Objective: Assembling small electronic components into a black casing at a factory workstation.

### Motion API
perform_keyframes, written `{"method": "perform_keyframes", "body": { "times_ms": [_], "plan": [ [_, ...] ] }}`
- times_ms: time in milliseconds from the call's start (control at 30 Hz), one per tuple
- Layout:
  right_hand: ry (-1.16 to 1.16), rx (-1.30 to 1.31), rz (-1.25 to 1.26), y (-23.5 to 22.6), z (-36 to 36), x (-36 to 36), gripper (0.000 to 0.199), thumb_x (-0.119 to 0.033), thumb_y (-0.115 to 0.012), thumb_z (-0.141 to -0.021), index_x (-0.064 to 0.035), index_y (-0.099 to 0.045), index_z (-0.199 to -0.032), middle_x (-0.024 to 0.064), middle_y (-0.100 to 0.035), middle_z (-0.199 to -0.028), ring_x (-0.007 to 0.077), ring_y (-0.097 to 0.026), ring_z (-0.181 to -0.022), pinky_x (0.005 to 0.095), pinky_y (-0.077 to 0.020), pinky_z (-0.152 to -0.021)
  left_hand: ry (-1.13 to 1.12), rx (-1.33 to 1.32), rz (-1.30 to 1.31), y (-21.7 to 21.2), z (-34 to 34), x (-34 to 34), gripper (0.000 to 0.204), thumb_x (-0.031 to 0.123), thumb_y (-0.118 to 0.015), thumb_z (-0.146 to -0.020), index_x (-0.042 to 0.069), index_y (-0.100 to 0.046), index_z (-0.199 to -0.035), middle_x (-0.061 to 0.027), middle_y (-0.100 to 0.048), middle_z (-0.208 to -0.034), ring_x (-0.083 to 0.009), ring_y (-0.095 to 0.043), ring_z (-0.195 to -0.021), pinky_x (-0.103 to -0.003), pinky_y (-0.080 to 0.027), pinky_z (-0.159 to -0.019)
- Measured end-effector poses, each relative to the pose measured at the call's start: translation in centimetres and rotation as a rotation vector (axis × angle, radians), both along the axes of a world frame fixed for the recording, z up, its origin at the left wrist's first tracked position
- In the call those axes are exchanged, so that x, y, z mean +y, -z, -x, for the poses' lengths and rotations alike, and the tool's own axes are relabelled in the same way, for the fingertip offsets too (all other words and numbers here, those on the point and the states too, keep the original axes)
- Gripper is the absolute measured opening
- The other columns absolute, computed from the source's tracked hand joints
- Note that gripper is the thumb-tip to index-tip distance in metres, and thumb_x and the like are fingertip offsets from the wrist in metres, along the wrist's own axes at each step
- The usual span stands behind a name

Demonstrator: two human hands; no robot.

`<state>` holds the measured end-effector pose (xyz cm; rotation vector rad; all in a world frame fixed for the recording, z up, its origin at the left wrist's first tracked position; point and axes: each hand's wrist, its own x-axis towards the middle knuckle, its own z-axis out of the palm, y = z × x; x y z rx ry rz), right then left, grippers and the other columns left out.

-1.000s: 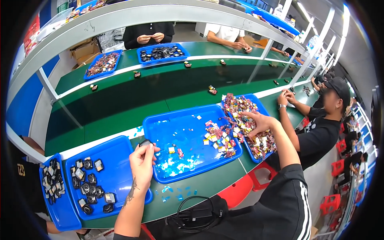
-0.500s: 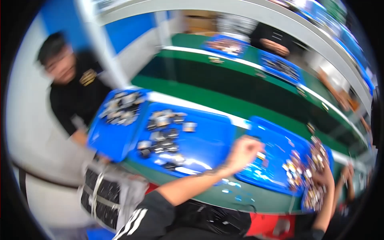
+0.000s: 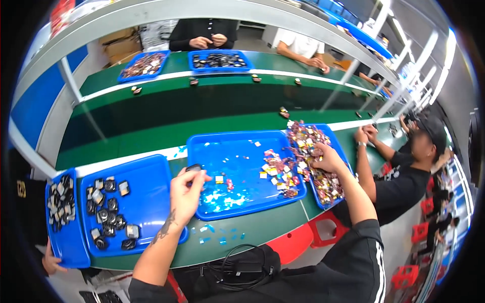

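Note:
My left hand [image 3: 186, 191] is closed in a pinch on a small black round part [image 3: 193, 167], over the left rim of the middle blue tray [image 3: 242, 135]. My right hand [image 3: 329, 160] reaches into a heap of small gold, white and reddish components [image 3: 328, 188] in a narrower blue tray [image 3: 339, 143]. Its thumb and fingers are apart, with the fingertips partly among the pieces. More such components [image 3: 275, 166] lie in the middle tray's right half. Bits of shiny blue film [image 3: 225, 198] and a few single pieces are scattered near its left side.
Left of me, a blue tray [image 3: 146, 177] holds black round parts [image 3: 108, 214]; another tray [image 3: 76, 252] stands beside it, with a person's hand [image 3: 52, 261] at its edge. Beyond runs a green conveyor belt [image 3: 202, 113] carrying spaced parts. Co-workers sit opposite and at right [image 3: 404, 177].
My view has swung to the right and levelled, so the person on the left is mostly out of it. My left hand stays near the middle tray's left side, my right hand at the heap.

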<state>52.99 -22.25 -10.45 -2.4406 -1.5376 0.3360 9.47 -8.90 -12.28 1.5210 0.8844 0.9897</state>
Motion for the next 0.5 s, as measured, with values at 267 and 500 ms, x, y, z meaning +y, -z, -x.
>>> {"method": "perform_keyframes", "body": {
  "times_ms": [267, 500],
  "plan": [
    [0.202, -0.019, -0.18, 0.5, -2.8, -3.1, 0.062, -0.013, -0.078, -0.062, 0.0012, -0.061, -0.121, 0.021, -0.065, -0.115, 0.0322, -0.061, -0.112, 0.0364, -0.0472, -0.096, 0.032, 0.0, 0.004, -0.1, -1.2, -0.5, 0.028, 0.021, -0.057, -0.097, -0.001, -0.07, -0.083, -0.001, -0.06, -0.067, -0.0049, -0.05, -0.057, -0.02, -0.044, -0.059],
    [0.152, 0.47, -0.433, -3.7, -1.8, -2.1, 0.03, 0.005, -0.069, -0.067, 0.0011, -0.066, -0.096, 0.0024, -0.067, -0.084, 0.0089, -0.06, -0.075, 0.0241, -0.0484, -0.07, 0.1, 0.028, 0.025, 0.1, -0.5, -0.5, 0.024, 0.02, -0.061, -0.093, 0.0, -0.071, -0.086, -0.0058, -0.055, -0.083, -0.0107, -0.053, -0.067, -0.025, -0.041, -0.06]
  ]
}}
